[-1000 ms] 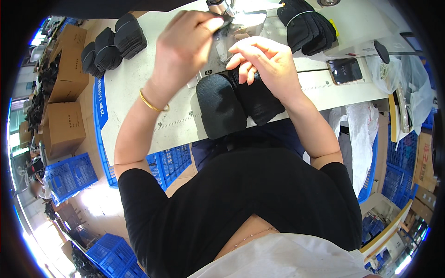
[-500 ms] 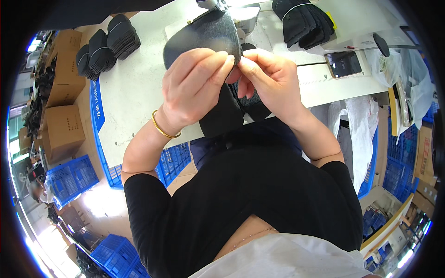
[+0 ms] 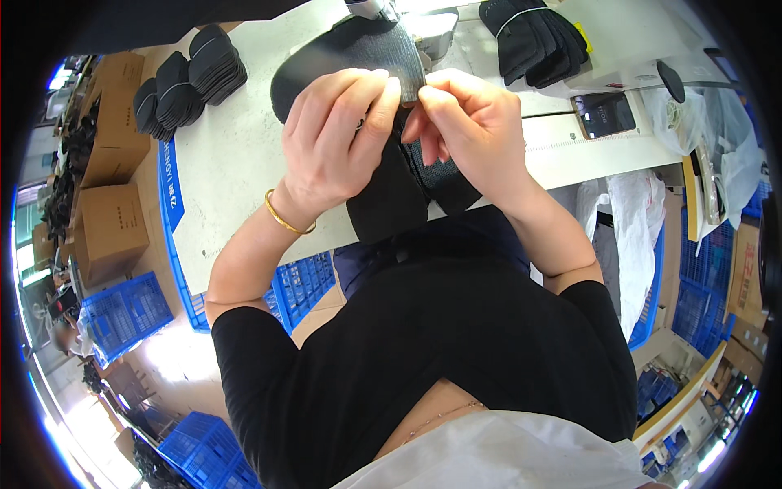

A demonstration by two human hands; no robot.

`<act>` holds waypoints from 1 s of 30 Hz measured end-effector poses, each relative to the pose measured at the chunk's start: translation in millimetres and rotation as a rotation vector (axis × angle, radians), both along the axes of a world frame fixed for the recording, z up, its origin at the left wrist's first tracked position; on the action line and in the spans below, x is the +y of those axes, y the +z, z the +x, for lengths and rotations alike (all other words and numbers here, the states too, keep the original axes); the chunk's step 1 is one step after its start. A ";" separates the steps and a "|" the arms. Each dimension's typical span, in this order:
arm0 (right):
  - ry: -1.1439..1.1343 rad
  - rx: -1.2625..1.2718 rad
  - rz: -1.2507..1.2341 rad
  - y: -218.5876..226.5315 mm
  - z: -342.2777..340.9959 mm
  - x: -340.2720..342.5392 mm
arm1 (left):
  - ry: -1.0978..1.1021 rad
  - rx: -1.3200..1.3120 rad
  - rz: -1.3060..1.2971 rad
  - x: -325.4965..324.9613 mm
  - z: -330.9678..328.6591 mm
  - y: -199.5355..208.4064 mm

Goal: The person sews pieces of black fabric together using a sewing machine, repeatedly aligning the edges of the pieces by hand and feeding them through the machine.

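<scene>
A black rounded fabric piece (image 3: 326, 59) lies at the far edge of the table's middle, its far end under the metal foot of a machine (image 3: 376, 10). My left hand (image 3: 338, 134) is closed on its near edge, thumb and fingers pressed together. My right hand (image 3: 476, 126) pinches the same piece at its near right corner between thumb and forefinger, the other fingers curled. Below my hands, more black fabric pieces (image 3: 387, 196) lie at the table's near edge, partly covered by my hands. The exact fingertip contact is small and hard to see.
Banded stacks of black pieces (image 3: 179, 90) sit at the left of the white table (image 3: 236, 163); another banded stack (image 3: 533, 41) is at the back right. A phone (image 3: 604, 114) lies at the right. Blue crates (image 3: 301, 285) and cardboard boxes (image 3: 114, 232) stand around.
The fabric piece has shifted left and turned slightly under the machine's foot. My left hand has moved a little up and left with it; my right hand has risen slightly.
</scene>
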State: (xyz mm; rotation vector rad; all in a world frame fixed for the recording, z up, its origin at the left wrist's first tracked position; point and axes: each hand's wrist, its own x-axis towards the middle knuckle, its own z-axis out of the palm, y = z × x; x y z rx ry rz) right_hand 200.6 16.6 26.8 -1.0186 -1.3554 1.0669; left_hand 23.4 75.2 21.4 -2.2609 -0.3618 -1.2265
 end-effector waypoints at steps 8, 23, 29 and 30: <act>-0.016 0.103 0.014 0.4 0.7 26.0 | -0.041 0.010 0.029 24.8 4.9 5.0; -0.003 0.129 0.002 -8.1 1.2 29.2 | 0.049 0.024 -0.009 47.3 6.6 16.0; -0.002 0.107 -0.017 -9.3 0.4 29.2 | 0.022 0.014 -0.074 42.2 8.3 15.4; -0.003 0.107 -0.019 -10.0 0.6 29.7 | 0.036 0.019 -0.089 41.7 8.7 15.4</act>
